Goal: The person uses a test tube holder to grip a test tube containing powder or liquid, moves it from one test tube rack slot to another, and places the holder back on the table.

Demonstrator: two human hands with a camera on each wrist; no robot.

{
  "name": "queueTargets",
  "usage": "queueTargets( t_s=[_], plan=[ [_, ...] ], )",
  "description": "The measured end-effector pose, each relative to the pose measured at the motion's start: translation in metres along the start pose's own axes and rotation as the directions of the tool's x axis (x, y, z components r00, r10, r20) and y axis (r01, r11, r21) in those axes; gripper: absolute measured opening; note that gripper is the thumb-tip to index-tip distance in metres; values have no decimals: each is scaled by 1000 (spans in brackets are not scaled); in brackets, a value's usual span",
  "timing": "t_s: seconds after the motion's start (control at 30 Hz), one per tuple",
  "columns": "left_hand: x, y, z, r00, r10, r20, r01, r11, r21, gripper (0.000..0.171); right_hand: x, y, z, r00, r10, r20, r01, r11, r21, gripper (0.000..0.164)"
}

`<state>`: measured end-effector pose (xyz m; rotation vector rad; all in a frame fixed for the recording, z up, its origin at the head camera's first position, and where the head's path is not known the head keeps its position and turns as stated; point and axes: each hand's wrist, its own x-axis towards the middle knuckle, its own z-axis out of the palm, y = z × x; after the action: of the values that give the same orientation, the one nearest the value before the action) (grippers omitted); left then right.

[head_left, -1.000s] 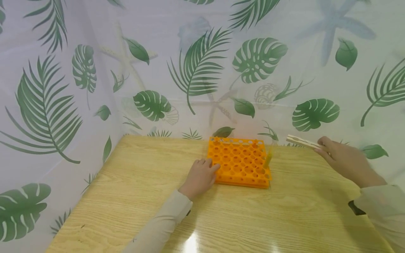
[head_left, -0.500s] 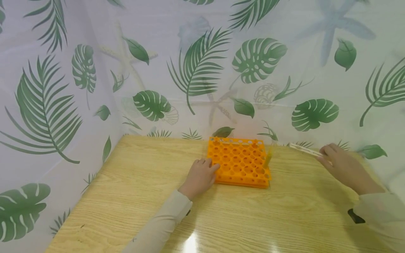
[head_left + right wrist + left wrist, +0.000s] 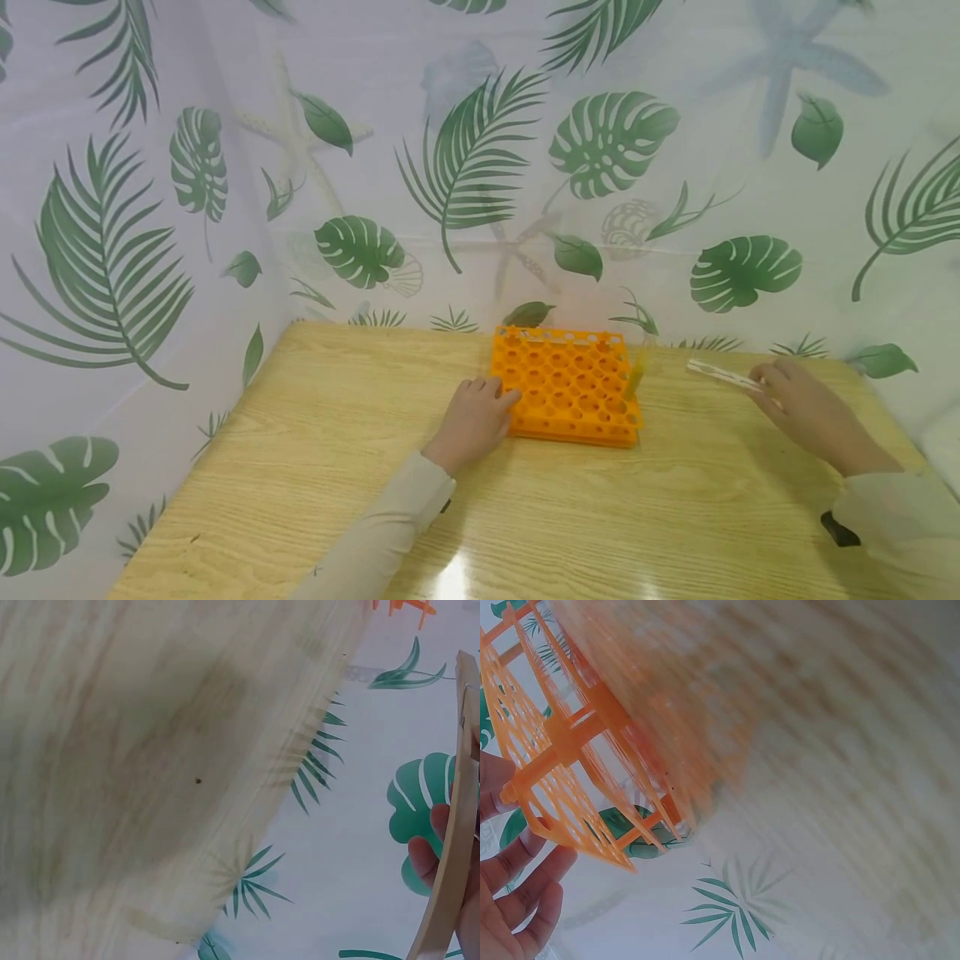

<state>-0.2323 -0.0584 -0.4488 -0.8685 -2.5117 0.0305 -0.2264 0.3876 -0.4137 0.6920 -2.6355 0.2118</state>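
Note:
My left hand [image 3: 471, 423] grips the near left corner of an orange test tube rack [image 3: 558, 379]. In the left wrist view the fingers [image 3: 536, 892] lie at the end of the rack's openwork frame [image 3: 562, 742]. A test tube [image 3: 636, 375] with yellow liquid stands, slightly tilted, at the rack's right side. To the right of the rack, my right hand [image 3: 806, 412] holds a wooden test tube clamp [image 3: 723, 375] by one end, its other end towards the rack. The right wrist view shows the clamp [image 3: 454, 802] close up, partly cut off by the frame.
The wood-grain table [image 3: 322, 483] reaches back to a white curtain [image 3: 480, 167] printed with green leaves, which also runs along the left side. The table's right edge lies just beyond my right hand.
My right hand has lowered the wooden clamp towards the table, and the clamp has turned so its narrow side shows. My left hand, the rack and the test tube have stayed in place.

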Motion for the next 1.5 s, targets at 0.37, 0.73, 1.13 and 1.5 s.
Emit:
queueTargets(
  t_s=[0.37,0.73,1.13,1.5],
  plan=[
    [-1,1,0,1000,-10,3,11,1000,-14,17,-8,1,6,999,8,42,-6,999,-44,19],
    [-2,0,2,1000,-13,13,14,1000,-15,17,-11,7,11,954,137,267,-118,989,-86,19],
    [-1,0,0,1000,-15,10,15,1000,-26,17,-10,4,16,932,153,328,-136,988,-74,9],
    [-1,0,-2,1000,-12,24,13,1000,-21,18,-15,4,24,920,160,358,-140,987,-79,15]
  ],
)
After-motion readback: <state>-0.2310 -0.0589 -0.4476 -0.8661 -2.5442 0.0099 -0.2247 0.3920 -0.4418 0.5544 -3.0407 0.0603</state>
